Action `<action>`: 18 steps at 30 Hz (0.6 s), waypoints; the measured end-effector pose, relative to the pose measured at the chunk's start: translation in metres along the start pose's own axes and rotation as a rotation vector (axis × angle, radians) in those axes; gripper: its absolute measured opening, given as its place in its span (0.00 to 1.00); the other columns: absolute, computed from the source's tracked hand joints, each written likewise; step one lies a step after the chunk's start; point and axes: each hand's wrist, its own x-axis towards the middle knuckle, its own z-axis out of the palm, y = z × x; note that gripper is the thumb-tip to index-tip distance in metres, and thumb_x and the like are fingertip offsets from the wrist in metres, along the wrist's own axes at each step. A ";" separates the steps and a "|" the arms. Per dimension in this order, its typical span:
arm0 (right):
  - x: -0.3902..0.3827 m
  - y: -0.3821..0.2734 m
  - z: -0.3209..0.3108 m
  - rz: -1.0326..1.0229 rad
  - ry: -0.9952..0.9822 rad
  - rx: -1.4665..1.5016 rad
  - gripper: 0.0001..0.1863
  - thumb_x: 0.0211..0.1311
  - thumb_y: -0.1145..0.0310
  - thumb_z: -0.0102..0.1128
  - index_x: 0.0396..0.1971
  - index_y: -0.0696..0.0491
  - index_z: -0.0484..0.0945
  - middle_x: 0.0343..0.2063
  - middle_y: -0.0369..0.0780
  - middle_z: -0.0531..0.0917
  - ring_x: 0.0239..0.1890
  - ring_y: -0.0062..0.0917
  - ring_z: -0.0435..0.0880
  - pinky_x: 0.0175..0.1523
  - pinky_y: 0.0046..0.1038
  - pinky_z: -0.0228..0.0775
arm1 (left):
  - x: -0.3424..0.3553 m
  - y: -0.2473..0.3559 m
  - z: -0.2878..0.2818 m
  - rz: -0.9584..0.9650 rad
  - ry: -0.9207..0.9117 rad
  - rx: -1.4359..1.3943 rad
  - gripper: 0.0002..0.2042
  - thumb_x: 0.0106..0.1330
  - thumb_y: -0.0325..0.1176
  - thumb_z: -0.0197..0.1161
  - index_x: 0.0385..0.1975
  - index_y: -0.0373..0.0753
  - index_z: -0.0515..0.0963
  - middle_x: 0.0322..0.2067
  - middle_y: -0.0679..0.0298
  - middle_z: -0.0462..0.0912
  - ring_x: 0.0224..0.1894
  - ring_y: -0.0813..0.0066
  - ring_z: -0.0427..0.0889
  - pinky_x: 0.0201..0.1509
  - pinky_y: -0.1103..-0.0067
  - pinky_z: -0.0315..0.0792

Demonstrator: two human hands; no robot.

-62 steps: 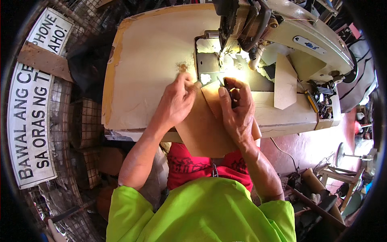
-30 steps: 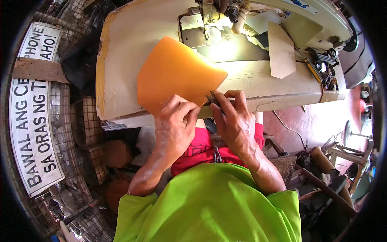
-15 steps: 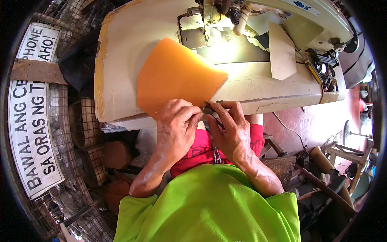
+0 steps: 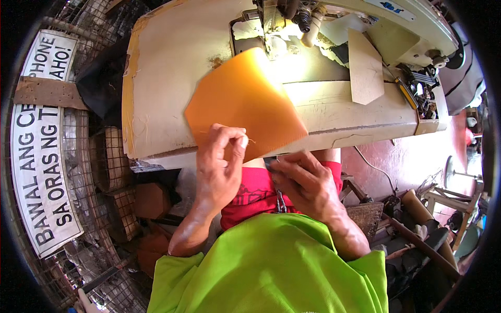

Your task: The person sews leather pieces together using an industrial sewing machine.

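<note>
An orange cut panel (image 4: 245, 104) with a stitched edge lies on the pale sewing table (image 4: 156, 88), its top corner under the machine lamp's glare. My left hand (image 4: 219, 167) is at the panel's lower left, thumb and index finger pinched on a fine thread (image 4: 251, 140). Lower and to the right, my right hand (image 4: 305, 180) has its fingers curled around small dark snips (image 4: 271, 162), largely hidden by the fingers, just below the panel's lower edge.
The sewing machine (image 4: 404, 23) spans the back right. A pale cut piece (image 4: 365, 68), a yellow-handled tool (image 4: 406, 93) and assorted small tools sit beside it. Wire mesh (image 4: 117, 156) lines the left; a wooden frame (image 4: 438, 203) stands at right.
Over the last second the orange panel has turned and slid rightward. My left hand has shifted left; my right hand has drawn down and right, away from the panel's edge, with the snips.
</note>
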 end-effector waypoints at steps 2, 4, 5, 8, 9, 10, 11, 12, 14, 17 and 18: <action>-0.007 0.000 -0.016 0.063 -0.063 0.094 0.14 0.55 0.74 0.67 0.43 0.54 0.81 0.38 0.41 0.78 0.32 0.31 0.83 0.33 0.29 0.78 | -0.001 -0.005 -0.002 -0.045 0.033 -0.164 0.04 0.69 0.26 0.57 0.37 0.32 0.74 0.36 0.57 0.78 0.37 0.74 0.77 0.46 0.78 0.70; -0.013 0.002 -0.023 0.198 -0.086 0.152 0.17 0.53 0.74 0.69 0.45 0.56 0.80 0.39 0.44 0.78 0.39 0.33 0.82 0.40 0.30 0.77 | -0.002 -0.009 -0.003 -0.015 -0.005 -0.171 0.04 0.69 0.25 0.57 0.37 0.32 0.74 0.37 0.56 0.78 0.38 0.73 0.77 0.47 0.79 0.70; -0.015 0.003 -0.024 0.189 -0.075 0.148 0.17 0.53 0.74 0.69 0.45 0.56 0.80 0.39 0.44 0.78 0.39 0.33 0.82 0.40 0.30 0.77 | -0.002 -0.010 -0.005 -0.010 -0.009 -0.189 0.04 0.68 0.25 0.57 0.38 0.32 0.73 0.37 0.56 0.78 0.39 0.73 0.77 0.48 0.79 0.70; -0.018 0.004 -0.018 0.191 -0.025 0.077 0.17 0.53 0.74 0.68 0.45 0.56 0.80 0.39 0.44 0.78 0.36 0.34 0.83 0.38 0.31 0.78 | 0.001 -0.010 -0.018 0.042 -0.137 -0.272 0.05 0.66 0.26 0.60 0.29 0.33 0.74 0.36 0.58 0.78 0.45 0.66 0.77 0.55 0.72 0.70; -0.019 0.003 -0.016 0.175 -0.008 0.077 0.17 0.53 0.74 0.68 0.45 0.56 0.80 0.39 0.44 0.78 0.36 0.34 0.83 0.38 0.31 0.78 | 0.003 -0.011 -0.023 0.186 -0.260 -0.261 0.07 0.65 0.26 0.61 0.26 0.33 0.74 0.36 0.59 0.77 0.48 0.63 0.77 0.56 0.69 0.70; -0.019 0.003 -0.015 0.178 -0.018 0.063 0.19 0.51 0.76 0.68 0.46 0.54 0.80 0.38 0.42 0.78 0.35 0.31 0.82 0.37 0.29 0.77 | 0.001 -0.009 -0.025 0.170 -0.297 -0.170 0.10 0.62 0.28 0.65 0.20 0.34 0.73 0.35 0.61 0.75 0.53 0.58 0.75 0.59 0.63 0.68; -0.019 0.001 -0.014 0.179 -0.029 0.047 0.21 0.49 0.78 0.68 0.46 0.52 0.81 0.38 0.40 0.79 0.34 0.28 0.81 0.35 0.27 0.76 | 0.001 -0.008 -0.026 0.171 -0.295 -0.171 0.10 0.62 0.28 0.65 0.20 0.34 0.73 0.35 0.61 0.75 0.53 0.58 0.75 0.59 0.63 0.68; -0.020 0.000 -0.013 0.177 -0.031 0.046 0.21 0.49 0.78 0.68 0.46 0.52 0.81 0.38 0.40 0.79 0.34 0.28 0.81 0.35 0.27 0.76 | 0.000 -0.007 -0.026 0.219 -0.309 -0.081 0.10 0.60 0.29 0.67 0.21 0.35 0.73 0.36 0.60 0.75 0.55 0.57 0.74 0.59 0.64 0.68; -0.021 -0.002 -0.013 0.151 0.036 -0.061 0.15 0.54 0.74 0.68 0.43 0.57 0.80 0.39 0.43 0.78 0.32 0.35 0.84 0.34 0.32 0.80 | -0.003 -0.004 -0.021 0.260 -0.256 0.088 0.11 0.56 0.32 0.71 0.27 0.34 0.76 0.40 0.59 0.72 0.56 0.55 0.73 0.56 0.65 0.69; -0.023 -0.005 -0.006 0.150 0.085 -0.116 0.17 0.55 0.72 0.68 0.45 0.55 0.78 0.39 0.42 0.77 0.32 0.35 0.83 0.32 0.32 0.79 | -0.008 -0.001 -0.005 0.197 -0.138 0.239 0.11 0.55 0.31 0.72 0.33 0.33 0.78 0.41 0.58 0.72 0.55 0.54 0.73 0.54 0.64 0.71; -0.024 -0.006 -0.002 0.126 0.116 -0.119 0.17 0.55 0.72 0.68 0.45 0.55 0.78 0.39 0.42 0.77 0.32 0.35 0.83 0.32 0.32 0.79 | -0.007 -0.002 -0.003 0.244 -0.145 0.281 0.12 0.56 0.27 0.69 0.38 0.33 0.78 0.41 0.57 0.72 0.52 0.53 0.75 0.54 0.64 0.71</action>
